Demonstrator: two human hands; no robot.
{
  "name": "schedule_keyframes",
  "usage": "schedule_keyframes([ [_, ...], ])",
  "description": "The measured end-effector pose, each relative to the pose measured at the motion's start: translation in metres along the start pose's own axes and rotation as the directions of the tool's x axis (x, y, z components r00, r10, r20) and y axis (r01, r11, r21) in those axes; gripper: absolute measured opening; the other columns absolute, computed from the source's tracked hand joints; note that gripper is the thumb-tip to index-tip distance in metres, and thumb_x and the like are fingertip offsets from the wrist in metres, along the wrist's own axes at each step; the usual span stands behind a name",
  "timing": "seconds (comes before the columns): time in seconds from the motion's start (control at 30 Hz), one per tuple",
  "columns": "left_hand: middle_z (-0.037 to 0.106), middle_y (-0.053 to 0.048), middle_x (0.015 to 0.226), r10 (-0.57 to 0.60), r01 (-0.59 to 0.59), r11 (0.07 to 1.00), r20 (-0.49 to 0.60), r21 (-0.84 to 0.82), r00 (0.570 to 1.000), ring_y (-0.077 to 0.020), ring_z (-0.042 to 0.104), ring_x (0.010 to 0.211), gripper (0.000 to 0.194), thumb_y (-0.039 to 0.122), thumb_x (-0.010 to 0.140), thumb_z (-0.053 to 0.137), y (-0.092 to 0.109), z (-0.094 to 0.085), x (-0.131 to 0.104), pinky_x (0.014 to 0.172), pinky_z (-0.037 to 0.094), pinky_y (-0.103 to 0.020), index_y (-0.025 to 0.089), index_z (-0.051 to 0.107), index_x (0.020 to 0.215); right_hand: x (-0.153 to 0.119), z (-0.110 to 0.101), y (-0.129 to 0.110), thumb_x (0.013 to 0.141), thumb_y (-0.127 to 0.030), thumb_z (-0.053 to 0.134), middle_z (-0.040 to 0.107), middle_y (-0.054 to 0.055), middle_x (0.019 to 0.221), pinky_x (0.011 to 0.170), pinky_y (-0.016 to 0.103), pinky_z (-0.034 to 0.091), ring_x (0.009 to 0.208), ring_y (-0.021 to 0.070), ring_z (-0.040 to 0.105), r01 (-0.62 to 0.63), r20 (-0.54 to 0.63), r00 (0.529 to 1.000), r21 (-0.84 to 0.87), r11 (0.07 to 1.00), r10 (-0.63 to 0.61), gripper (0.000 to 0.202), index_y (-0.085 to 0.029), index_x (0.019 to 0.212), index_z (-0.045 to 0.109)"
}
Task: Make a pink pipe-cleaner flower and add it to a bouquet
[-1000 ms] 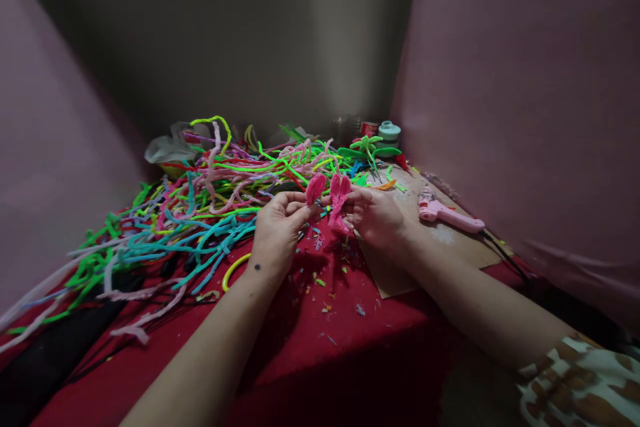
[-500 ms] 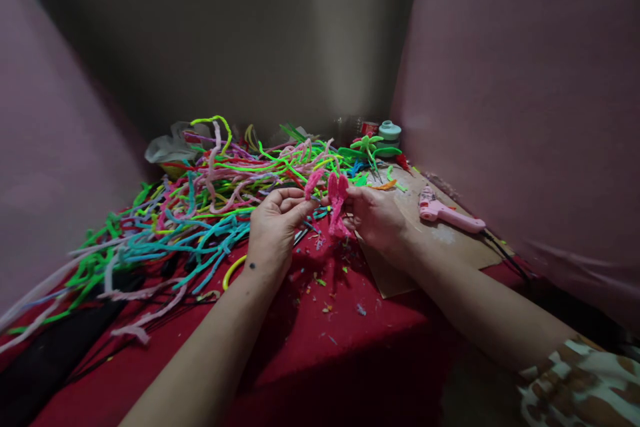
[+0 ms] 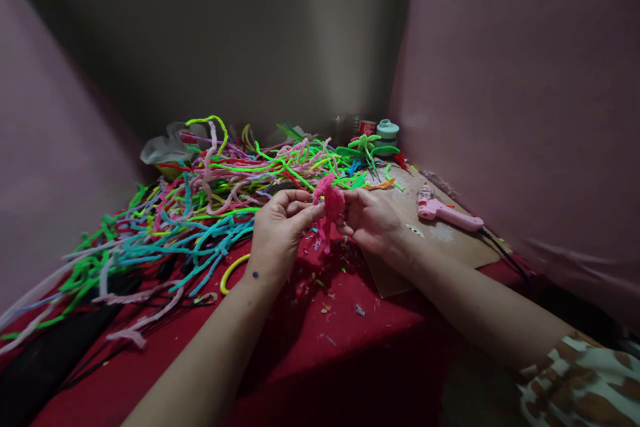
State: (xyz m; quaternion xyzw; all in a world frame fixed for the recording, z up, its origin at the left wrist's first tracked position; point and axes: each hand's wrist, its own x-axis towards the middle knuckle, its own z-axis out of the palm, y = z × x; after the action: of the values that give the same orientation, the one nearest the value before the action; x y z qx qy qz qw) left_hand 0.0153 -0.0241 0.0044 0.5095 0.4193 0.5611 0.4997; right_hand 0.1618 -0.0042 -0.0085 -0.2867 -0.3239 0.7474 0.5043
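Observation:
Above the red cloth, my left hand (image 3: 281, 227) pinches one side of a bright pink pipe cleaner piece (image 3: 334, 203), bent into petal-like loops with ends hanging down. From the other side my right hand (image 3: 373, 221) grips the same pink piece, its fingers curled behind it. Both hands nearly meet at the piece, and the fingertips are partly hidden by it. Just beyond and to the left lies a large tangled heap of colourful pipe cleaners (image 3: 225, 170).
A pink glue gun (image 3: 447, 213) with a black cord lies on a brown board (image 3: 465, 250) at the right. Behind stand a green pipe cleaner flower (image 3: 367, 143) and a teal-capped bottle (image 3: 387, 130). Fuzzy scraps dot the red cloth (image 3: 300, 340). Walls rise close on both sides.
Two separate pink parts, one in each hand, have come together into one overlapping piece. My left hand has shifted slightly right, towards my right hand.

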Motion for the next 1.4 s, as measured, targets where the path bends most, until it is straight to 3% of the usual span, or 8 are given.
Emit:
schedule_keyframes([
  [0.13, 0.065, 0.003, 0.065, 0.065, -0.063, 0.997, -0.053, 0.039, 0.996, -0.0089, 0.058, 0.06, 0.033, 0.026, 0.058, 0.077, -0.005, 0.0006, 0.0018, 0.059, 0.042, -0.02, 0.015, 0.059, 0.084, -0.0017, 0.0, 0.0012, 0.069, -0.018, 0.045, 0.059, 0.002, 0.061, 0.048, 0.023, 0.026, 0.052, 0.0108, 0.041, 0.002, 0.069, 0.998, 0.071, 0.997, -0.007, 0.016, -0.016, 0.071, 0.062],
  [0.3, 0.066, 0.001, 0.07, 0.055, -0.055, 0.998, -0.062, -0.002, 0.997, -0.0104, 0.06, 0.062, 0.034, 0.026, 0.059, 0.076, -0.0077, -0.0013, 0.0052, 0.062, 0.044, -0.022, 0.015, 0.058, 0.086, -0.0046, 0.0007, 0.005, 0.059, -0.006, 0.059, 0.063, 0.0, 0.072, 0.054, 0.024, 0.034, 0.058, 0.0097, 0.047, 0.125, 0.141, 0.982, 0.025, 0.992, -0.128, 0.031, -0.017, 0.088, 0.067],
  [0.43, 0.066, 0.001, 0.07, 0.075, -0.077, 0.997, -0.051, -0.028, 0.996, -0.0094, 0.06, 0.061, 0.031, 0.025, 0.061, 0.075, -0.0057, -0.0004, 0.0038, 0.062, 0.045, -0.022, 0.014, 0.058, 0.086, -0.0045, 0.0004, 0.0069, 0.064, -0.012, 0.069, 0.066, 0.001, 0.079, 0.057, 0.024, 0.038, 0.062, 0.0091, 0.053, 0.126, 0.136, 0.983, -0.023, 0.992, -0.122, 0.027, -0.018, 0.091, 0.068],
  [0.7, 0.066, 0.003, 0.068, 0.171, -0.178, 0.982, -0.102, -0.065, 0.98, -0.01, 0.062, 0.062, 0.027, 0.022, 0.063, 0.073, -0.0037, -0.0019, 0.003, 0.065, 0.047, -0.022, 0.017, 0.057, 0.084, -0.004, -0.0021, 0.0027, 0.062, -0.014, 0.074, 0.066, 0.001, 0.072, 0.055, 0.023, 0.039, 0.056, 0.0078, 0.053, 0.115, 0.069, 0.991, -0.036, 0.993, -0.112, 0.022, -0.015, 0.084, 0.068],
  [0.97, 0.064, -0.001, 0.077, 0.256, -0.242, 0.956, -0.068, 0.165, 0.964, -0.0123, 0.061, 0.071, 0.022, 0.024, 0.066, 0.07, -0.0072, -0.0002, 0.0004, 0.068, 0.048, -0.023, 0.017, 0.059, 0.084, -0.0006, -0.0036, 0.0029, 0.064, -0.015, 0.072, 0.066, 0.0, 0.076, 0.053, 0.022, 0.033, 0.057, 0.0072, 0.048, 0.259, 0.122, 0.961, -0.089, 0.962, -0.247, 0.017, -0.017, 0.081, 0.071],
  [1.2, 0.065, 0.0, 0.075, 0.284, -0.259, 0.942, -0.1, 0.212, 0.954, -0.0131, 0.061, 0.07, 0.022, 0.025, 0.066, 0.07, -0.0088, -0.0013, 0.0001, 0.068, 0.048, -0.024, 0.018, 0.059, 0.084, -0.001, -0.0016, 0.0046, 0.061, -0.017, 0.074, 0.067, 0.0, 0.079, 0.058, 0.024, 0.038, 0.061, 0.0097, 0.05, 0.273, 0.087, 0.96, -0.073, 0.959, -0.267, 0.023, -0.02, 0.083, 0.07],
  [1.4, 0.064, 0.001, 0.076, 0.353, -0.316, 0.896, -0.066, 0.312, 0.933, -0.012, 0.061, 0.071, 0.017, 0.022, 0.068, 0.068, -0.0087, 0.0022, -0.0012, 0.067, 0.048, -0.021, 0.018, 0.061, 0.083, -0.0033, 0.0023, 0.0046, 0.061, -0.016, 0.075, 0.068, 0.001, 0.079, 0.061, 0.025, 0.041, 0.065, 0.0107, 0.055, 0.277, 0.085, 0.959, -0.07, 0.958, -0.271, 0.023, -0.018, 0.083, 0.071],
])
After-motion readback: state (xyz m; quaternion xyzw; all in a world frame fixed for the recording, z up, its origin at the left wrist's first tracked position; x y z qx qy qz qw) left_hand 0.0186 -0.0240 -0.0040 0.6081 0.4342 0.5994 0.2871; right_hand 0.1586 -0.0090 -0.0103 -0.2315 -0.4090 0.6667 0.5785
